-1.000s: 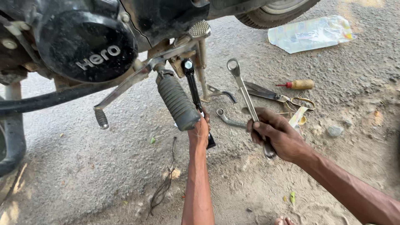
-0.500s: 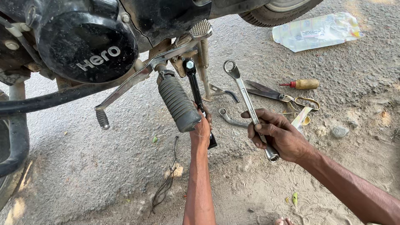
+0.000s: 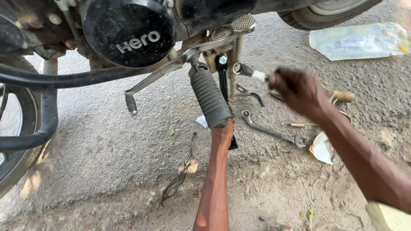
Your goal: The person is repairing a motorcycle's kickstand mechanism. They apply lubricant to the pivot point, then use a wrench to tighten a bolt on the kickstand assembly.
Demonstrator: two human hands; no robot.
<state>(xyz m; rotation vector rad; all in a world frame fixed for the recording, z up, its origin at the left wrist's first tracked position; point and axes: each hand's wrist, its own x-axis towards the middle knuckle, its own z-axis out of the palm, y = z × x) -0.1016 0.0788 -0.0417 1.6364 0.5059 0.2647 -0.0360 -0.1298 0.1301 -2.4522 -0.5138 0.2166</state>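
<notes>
A motorcycle's underside fills the top of the view, with a black round engine cover [image 3: 128,32] and a ribbed rubber footrest [image 3: 209,98]. My left hand [image 3: 224,128] reaches up from below behind the footrest and grips the black stand bar [image 3: 222,81]; its fingers are mostly hidden. My right hand [image 3: 299,90], blurred, holds a silver ring spanner [image 3: 246,70]. The spanner's ring end sits close beside the top of the stand bar, under the serrated metal pedal [image 3: 243,21].
On the gritty ground lie a second spanner [image 3: 274,131], a small spring [image 3: 293,125], a yellow-handled screwdriver [image 3: 341,96], a scrap of paper [image 3: 322,149] and a loose black wire [image 3: 180,179]. A plastic bag [image 3: 359,40] lies far right. The rear tyre [image 3: 325,10] and front wheel [image 3: 10,141] frame the scene.
My right hand has lifted the spanner off the ground and swung its ring end up to the stand's mount. The view has moved closer. My left hand stays on the bar.
</notes>
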